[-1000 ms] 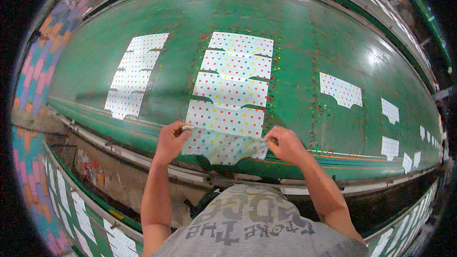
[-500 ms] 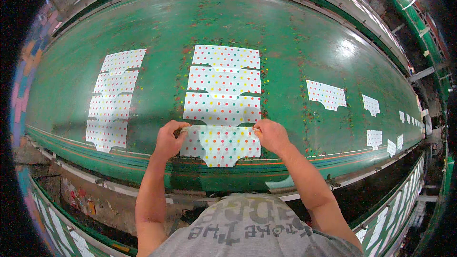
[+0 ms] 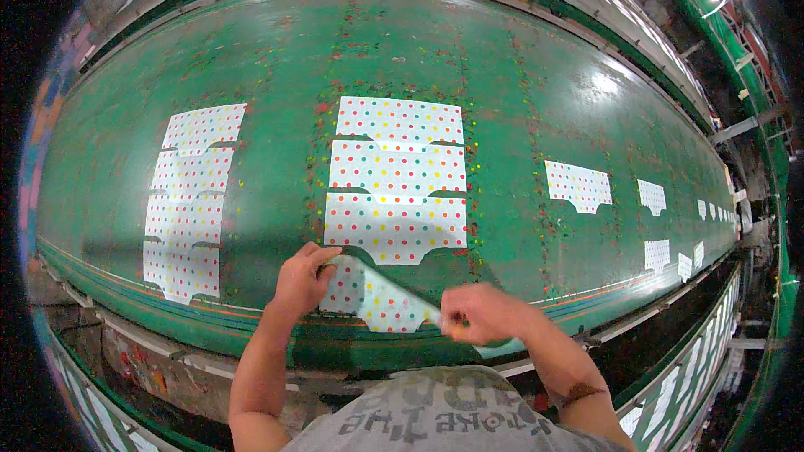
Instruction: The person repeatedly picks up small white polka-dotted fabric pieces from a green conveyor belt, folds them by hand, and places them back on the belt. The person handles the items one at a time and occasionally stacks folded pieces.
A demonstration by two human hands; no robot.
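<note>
A white polka-dot fabric piece (image 3: 387, 300) with a stepped lower edge is at the near side of the green table (image 3: 276, 59). Its upper left corner is pinched between the thumb and fingers of my left hand (image 3: 303, 280). Closed around its right end is my right hand (image 3: 487, 315), slightly blurred, lower and closer to my body. The upper edge slants down from left to right, partly lifted off the surface. Just beyond it lies a matching flat fabric piece (image 3: 395, 226), with two more stacked edge to edge farther up.
To the left a column of dotted fabric pieces (image 3: 182, 222) lies flat. On the right are a separate dotted piece (image 3: 579, 184) and several smaller-looking ones toward the far end. Paint specks dot the table, and a rail (image 3: 201, 354) runs along its near edge.
My right hand has drawn the piece's right corner down toward me, so the upper edge that was level now slants. The left hand sits slightly lower in view; the whole view has shifted a little.
</note>
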